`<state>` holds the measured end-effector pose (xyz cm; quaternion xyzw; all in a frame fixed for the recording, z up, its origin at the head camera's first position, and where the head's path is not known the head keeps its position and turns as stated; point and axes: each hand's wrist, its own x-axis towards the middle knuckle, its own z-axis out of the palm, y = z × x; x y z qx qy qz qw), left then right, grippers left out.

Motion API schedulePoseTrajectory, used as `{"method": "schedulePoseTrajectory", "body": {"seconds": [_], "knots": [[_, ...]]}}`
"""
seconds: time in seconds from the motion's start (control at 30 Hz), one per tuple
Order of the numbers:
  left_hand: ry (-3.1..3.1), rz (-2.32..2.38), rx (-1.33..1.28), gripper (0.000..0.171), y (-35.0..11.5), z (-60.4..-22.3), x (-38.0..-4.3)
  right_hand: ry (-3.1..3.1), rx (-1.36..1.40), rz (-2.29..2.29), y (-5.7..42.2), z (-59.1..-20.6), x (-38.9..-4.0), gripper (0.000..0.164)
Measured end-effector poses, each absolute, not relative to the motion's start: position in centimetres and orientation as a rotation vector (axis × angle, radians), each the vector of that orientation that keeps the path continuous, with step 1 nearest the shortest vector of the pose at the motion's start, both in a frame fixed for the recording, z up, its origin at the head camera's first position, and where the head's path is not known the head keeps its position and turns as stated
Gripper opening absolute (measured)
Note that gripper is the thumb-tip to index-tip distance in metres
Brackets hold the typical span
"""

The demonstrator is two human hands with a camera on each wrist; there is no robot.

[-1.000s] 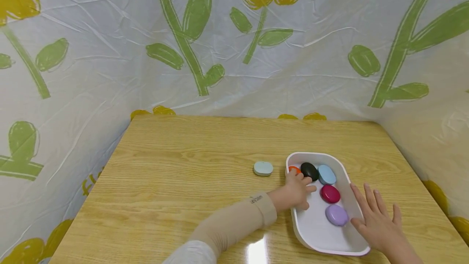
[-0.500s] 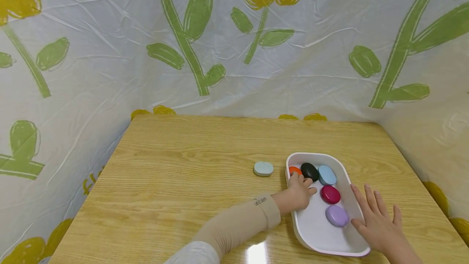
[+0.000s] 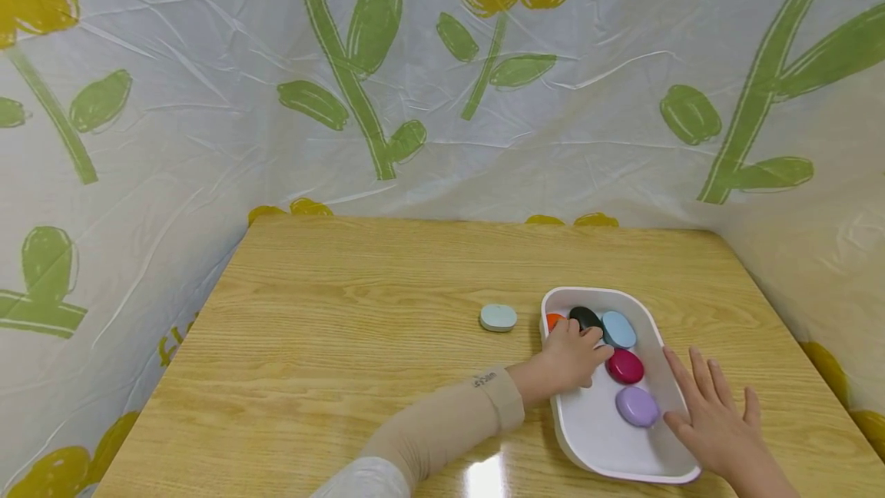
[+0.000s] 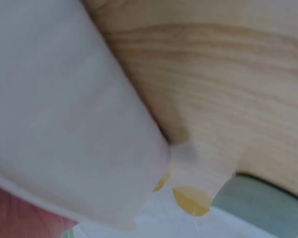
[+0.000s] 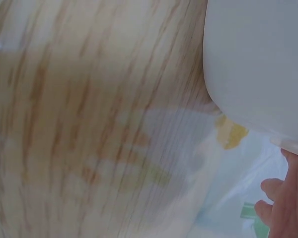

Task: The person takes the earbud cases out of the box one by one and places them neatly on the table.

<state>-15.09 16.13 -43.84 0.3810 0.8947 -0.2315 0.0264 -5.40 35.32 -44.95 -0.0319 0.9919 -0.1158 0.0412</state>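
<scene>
A white tray [image 3: 601, 436] holds several smooth oval pieces. Inside it my left hand [image 3: 572, 356] reaches over the left wall, its fingertips at the near edge of a black oval piece [image 3: 585, 317], fingers spread and slightly bent. An orange piece [image 3: 553, 320] shows partly behind those fingers. Light blue [image 3: 618, 329], crimson [image 3: 625, 366] and purple [image 3: 638, 406] pieces lie along the right side. My right hand [image 3: 719, 421] rests against the tray's right wall with spread fingers. The left wrist view shows mostly the tray's outer wall [image 4: 74, 109]; the fingertips are hidden there.
A pale green oval piece [image 3: 498, 317] lies on the wooden table [image 3: 332, 344], left of the tray. Flower-printed sheeting [image 3: 588, 160] hangs behind the table and along both sides.
My left hand has shifted slightly right, from beside the orange piece to the black one, whose near edge is now covered by the fingers. The right hand stays at the tray wall.
</scene>
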Motion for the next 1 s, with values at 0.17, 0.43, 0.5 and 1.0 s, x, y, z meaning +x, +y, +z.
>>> {"method": "schedulePoseTrajectory", "body": {"seconds": [0.17, 0.43, 0.5, 1.0], "knots": [[2.909, -0.636, 1.214, 0.044, 15.0, -42.4, -15.7, 3.067, -0.113, -0.342, 35.3, -45.0, -5.2, 0.087], [3.08, -0.465, 1.146, 0.046, 11.3, -39.8, -18.2, 3.068, -0.106, -0.349, 35.2, -44.9, -5.3, 0.087], [3.083, -0.402, 1.078, 0.047, 10.2, -39.7, -18.9, 3.071, -0.107, -0.348, 35.2, -45.0, -5.2, 0.087], [2.995, -0.283, 0.744, 0.055, 1.3, -44.0, -21.7, 3.074, -0.128, -0.325, 35.3, -45.1, -5.3, 0.086]]}}
